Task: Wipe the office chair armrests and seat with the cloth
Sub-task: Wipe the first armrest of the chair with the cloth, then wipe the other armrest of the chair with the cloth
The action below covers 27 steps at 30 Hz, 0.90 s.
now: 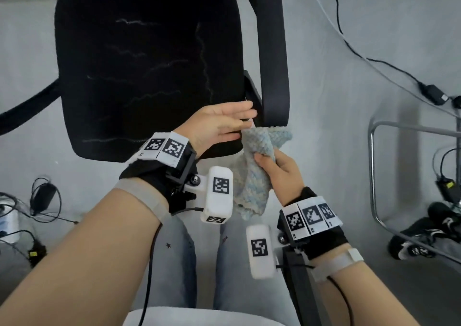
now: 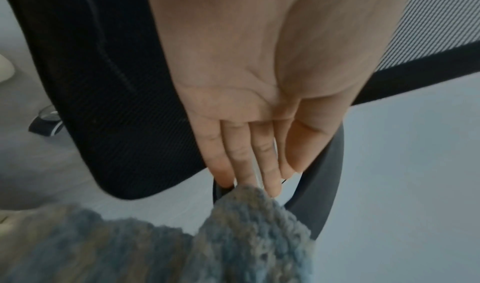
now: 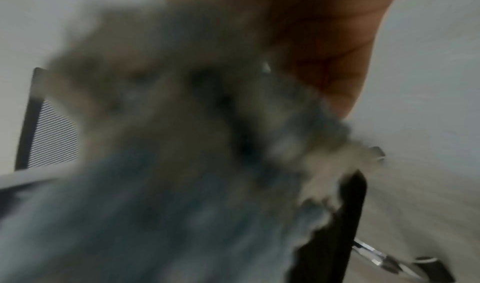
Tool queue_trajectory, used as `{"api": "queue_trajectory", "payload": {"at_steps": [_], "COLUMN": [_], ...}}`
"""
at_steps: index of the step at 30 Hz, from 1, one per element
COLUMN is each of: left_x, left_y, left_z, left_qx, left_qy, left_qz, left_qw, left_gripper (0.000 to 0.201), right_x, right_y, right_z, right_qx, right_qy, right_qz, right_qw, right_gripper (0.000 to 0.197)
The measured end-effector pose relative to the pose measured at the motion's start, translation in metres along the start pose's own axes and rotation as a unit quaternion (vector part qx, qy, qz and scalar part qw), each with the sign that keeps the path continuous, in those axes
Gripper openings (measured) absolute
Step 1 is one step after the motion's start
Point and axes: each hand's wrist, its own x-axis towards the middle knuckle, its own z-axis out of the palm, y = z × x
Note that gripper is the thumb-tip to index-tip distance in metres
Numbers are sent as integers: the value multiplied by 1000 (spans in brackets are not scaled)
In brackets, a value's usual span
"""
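Note:
A black office chair seat (image 1: 149, 71) with pale streaks fills the upper middle of the head view. Its right armrest (image 1: 273, 51) runs down the seat's right side, and the left armrest (image 1: 27, 106) shows at the far left. My right hand (image 1: 277, 168) grips a knitted blue-beige cloth (image 1: 254, 173) just below the right armrest's front end. My left hand (image 1: 224, 123) lies flat with straight fingers (image 2: 244, 160) over the seat's front right corner, fingertips touching the cloth (image 2: 254, 226) top. In the right wrist view the blurred cloth (image 3: 182, 164) covers most of the picture.
Grey floor surrounds the chair. Cables and a power adapter (image 1: 434, 93) lie at the upper right, a metal tube frame (image 1: 374, 176) and dark shoes (image 1: 424, 238) at the right. More cables and a charger (image 1: 42, 196) lie at the lower left. My legs in jeans (image 1: 204, 263) stand below.

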Motion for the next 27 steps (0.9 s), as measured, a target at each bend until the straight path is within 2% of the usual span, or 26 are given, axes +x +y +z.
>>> {"api": "queue_trajectory", "payload": {"at_steps": [3,6,9,13,18,21,25,27], "left_x": [-27,-63,-104,-158,-217,-229,-211,-198], "left_y": [8,14,14,11,3,-4,-29,-46], "left_z": [-33,-76,-125,-199,-296,-339,-373,-382], "left_qx": [-3,-13,-40,-72,-108,-131,-125,-92], "left_qy": [42,105,180,262,339,365,397,383], "left_qz": [34,89,132,176,218,221,173,119], "left_qw": [999,990,974,946,909,895,892,911], "left_gripper": [39,36,34,34,34,37,34,41], "right_x": [-1,6,14,25,37,46,70,89], "right_y": [-25,-52,-75,-105,-141,-159,-173,-172], "right_z": [34,81,138,221,318,364,403,421], "right_qx": [104,149,139,94,82,45,-50,-118], "right_qy": [-61,-111,-141,-167,-128,-82,-10,3], "right_qz": [22,47,50,3,-65,-124,-205,-248], "right_qw": [992,981,979,981,986,988,977,962], "right_gripper": [22,15,36,29,14,16,16,23]}}
